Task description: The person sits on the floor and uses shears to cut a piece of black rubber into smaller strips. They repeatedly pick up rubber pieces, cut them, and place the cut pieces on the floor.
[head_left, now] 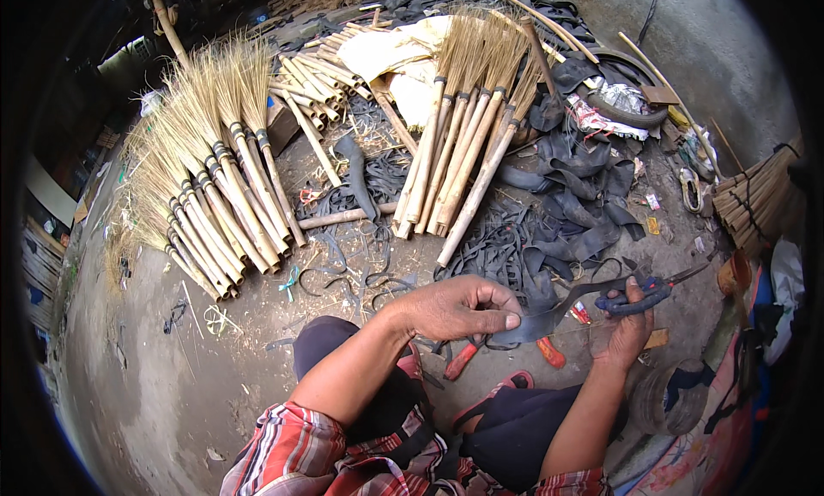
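My left hand [455, 309] is closed, pinching one end of a dark rubber strip [536, 327] between thumb and fingers. From there the strip bends up and rightward to my right hand [625, 331]. That hand is shut on a pair of scissors [642, 302] with dark blue handles, its blades pointing away to the upper right. Whether the right fingers also grip the strip is hard to tell. On the floor below the strip lie two red handles [461, 360], their tool ends partly hidden.
Grass brooms with bamboo handles [227, 204] lie fanned out at the left, with more brooms [468, 153] ahead. Black rubber scraps [575, 213] pile up at centre right. Cut bamboo sticks [318, 88] are stacked farther back. A round grey roll [669, 402] sits by my right forearm.
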Tool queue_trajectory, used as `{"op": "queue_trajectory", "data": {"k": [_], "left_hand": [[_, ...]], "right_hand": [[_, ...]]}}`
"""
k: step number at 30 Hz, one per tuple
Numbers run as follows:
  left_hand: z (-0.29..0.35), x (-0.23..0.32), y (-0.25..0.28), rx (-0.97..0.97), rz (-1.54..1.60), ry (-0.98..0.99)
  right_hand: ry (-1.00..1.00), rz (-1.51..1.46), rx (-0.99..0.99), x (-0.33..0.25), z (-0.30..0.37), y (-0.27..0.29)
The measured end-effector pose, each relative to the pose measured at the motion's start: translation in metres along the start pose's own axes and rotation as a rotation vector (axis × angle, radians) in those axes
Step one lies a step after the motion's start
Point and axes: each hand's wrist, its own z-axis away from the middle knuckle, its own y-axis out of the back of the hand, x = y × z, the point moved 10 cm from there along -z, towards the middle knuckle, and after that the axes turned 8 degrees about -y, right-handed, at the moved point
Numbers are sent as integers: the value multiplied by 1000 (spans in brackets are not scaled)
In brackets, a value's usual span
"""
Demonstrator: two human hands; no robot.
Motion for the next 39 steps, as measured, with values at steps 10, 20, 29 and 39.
{"op": "queue_trajectory", "data": {"k": [10,20,29,39], "left_hand": [[1,-14,-19,-16,371,120],[-4,-35,45,571,756,-61],[16,-27,93,857,562,-185],[38,-9,122,970,306,-238]], "right_hand": [[1,173,-129,10,4,-25],[-186,530,-507,64,65,-86],[-335,708,-691,94,115,-110],[-364,527,-875,107,126,-117]]}}
